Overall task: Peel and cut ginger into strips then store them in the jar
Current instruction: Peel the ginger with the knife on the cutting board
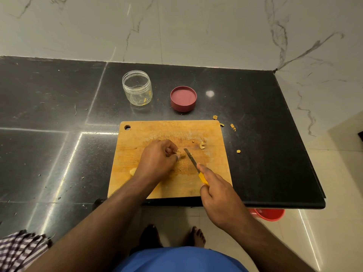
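Note:
On the wooden cutting board (157,132) my left hand (158,160) pinches a small piece of ginger (181,153) with curled fingertips. My right hand (218,195) grips a knife (191,159) by its yellow handle, index finger stretched along the blade's back; the blade tip lies just right of the ginger. Another pale ginger piece (133,171) peeks out left of my left wrist. A clear open jar (137,87) stands behind the board with a few yellow bits at its bottom. Its red lid (183,98) lies upside down to the jar's right.
Ginger peel scraps (202,144) lie on the board's right part and on the black counter (255,114) beyond it. The counter's front edge runs right under the board. A red bucket (269,213) stands on the floor below. Checked cloth (19,250) lies at the bottom left.

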`<state>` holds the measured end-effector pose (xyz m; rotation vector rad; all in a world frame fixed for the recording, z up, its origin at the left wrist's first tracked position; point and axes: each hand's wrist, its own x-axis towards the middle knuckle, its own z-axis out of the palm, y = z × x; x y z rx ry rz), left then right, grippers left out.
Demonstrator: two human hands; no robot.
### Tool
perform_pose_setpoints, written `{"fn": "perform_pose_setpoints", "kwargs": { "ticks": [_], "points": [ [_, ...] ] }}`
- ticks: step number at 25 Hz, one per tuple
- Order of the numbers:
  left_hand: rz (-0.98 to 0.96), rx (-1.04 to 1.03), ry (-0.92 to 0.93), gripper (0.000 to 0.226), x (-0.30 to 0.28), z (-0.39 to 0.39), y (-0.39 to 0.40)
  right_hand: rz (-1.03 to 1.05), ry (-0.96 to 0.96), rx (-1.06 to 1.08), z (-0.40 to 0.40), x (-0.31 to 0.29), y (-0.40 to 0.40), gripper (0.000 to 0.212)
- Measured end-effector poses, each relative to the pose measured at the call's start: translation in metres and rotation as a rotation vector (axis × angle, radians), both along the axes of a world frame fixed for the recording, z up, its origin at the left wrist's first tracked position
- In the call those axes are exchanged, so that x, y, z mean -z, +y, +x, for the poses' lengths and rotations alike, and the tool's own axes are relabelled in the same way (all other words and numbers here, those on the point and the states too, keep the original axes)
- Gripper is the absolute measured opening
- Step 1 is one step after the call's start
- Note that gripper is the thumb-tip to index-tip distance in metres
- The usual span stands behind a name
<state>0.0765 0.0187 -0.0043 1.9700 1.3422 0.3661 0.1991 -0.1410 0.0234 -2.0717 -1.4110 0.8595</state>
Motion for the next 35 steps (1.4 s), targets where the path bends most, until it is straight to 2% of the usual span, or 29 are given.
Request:
{"fn": "perform_pose_setpoints", "kwargs": {
  "ticks": [8,16,20,26,31,35],
  "points": [
    [0.183,0.151,0.052,0.015,0.003,0.001,0.0,-0.011,-0.057,-0.022,-0.006,0.001,0.001,0.055],
    [0.208,0.166,0.054,0.018,0.005,0.002,0.003,-0.019,-0.143,-0.06,-0.01,0.0,0.004,0.056],
    [0.22,0.187,0.06,0.019,0.005,0.001,0.003,-0.04,-0.111,-0.073,-0.007,0.004,0.012,0.055],
    [0.216,0.168,0.07,0.021,0.005,-0.001,0.003,-0.037,-0.1,-0.024,-0.013,0.005,-0.012,0.056],
    [0.195,0.176,0.055,0.021,0.003,-0.001,0.004,0.0,-0.157,0.157,0.013,0.002,-0.011,0.056],
    [0.184,0.192,0.054,0.022,0.004,-0.003,0.005,0.001,-0.102,0.066,0.011,0.003,-0.012,0.055]
  ]
}}
